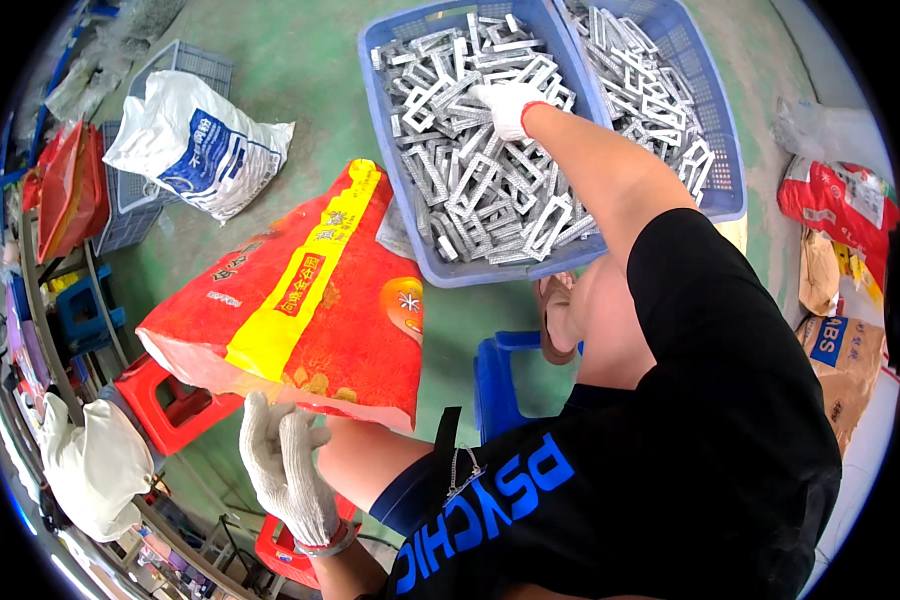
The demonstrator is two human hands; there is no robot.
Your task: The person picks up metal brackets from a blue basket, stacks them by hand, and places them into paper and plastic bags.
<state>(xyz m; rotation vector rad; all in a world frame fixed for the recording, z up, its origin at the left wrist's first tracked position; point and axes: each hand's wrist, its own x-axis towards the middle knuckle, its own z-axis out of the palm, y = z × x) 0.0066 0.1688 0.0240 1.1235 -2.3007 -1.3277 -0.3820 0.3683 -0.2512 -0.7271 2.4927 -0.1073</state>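
Note:
My right hand (510,108), in a white work glove, reaches into a blue plastic basket (398,200) heaped with silver rectangular metal frames (473,185). Its fingers are closed at the end of one frame (458,91) on top of the heap; the grip is partly hidden. My left hand (285,470), also gloved, is held low at the left with its fingers apart and nothing visible in it. Just above its fingertips is the mouth edge of a red and yellow woven bag (360,330), which rests by my left thigh. The inside of the bag is hidden.
A second blue basket (710,110) of similar frames adjoins the first. Around me are a white sack (200,145), red stools (175,405), a blue stool (498,385), a cluttered shelf at left, and red (838,205) and brown (845,370) sacks at right.

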